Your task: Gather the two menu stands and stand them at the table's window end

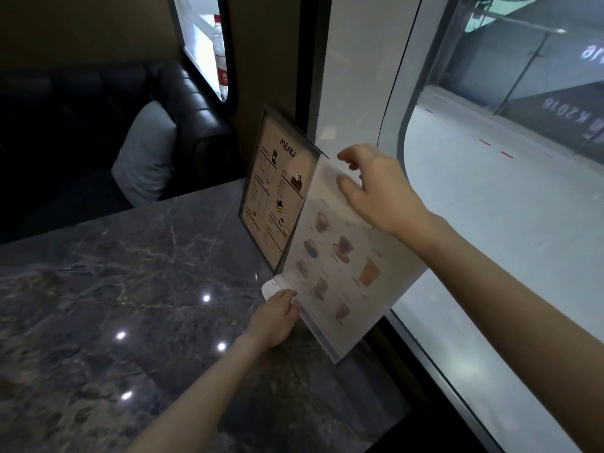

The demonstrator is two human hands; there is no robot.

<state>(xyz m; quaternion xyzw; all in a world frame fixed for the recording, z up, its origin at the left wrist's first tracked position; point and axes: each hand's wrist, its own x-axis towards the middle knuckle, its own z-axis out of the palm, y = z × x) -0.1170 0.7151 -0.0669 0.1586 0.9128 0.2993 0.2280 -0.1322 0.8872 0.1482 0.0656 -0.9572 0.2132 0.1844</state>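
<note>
Two menu stands are at the window end of the dark marble table (130, 289). The far one, a dark-framed menu stand (271, 197) headed "MENU", stands upright against the wall by the window. The near one is a clear acrylic menu stand (340, 266) with pictures of drinks, tilted and touching the first. My right hand (376, 188) rests on its top edge with the fingers spread. My left hand (277, 312) pinches its lower left corner at the white base (273, 287).
A large window (490, 191) runs along the table's right edge. A black leather sofa (183, 103) with a grey cushion (147, 158) sits beyond the table's far end. A water bottle (220, 53) stands on a ledge above it.
</note>
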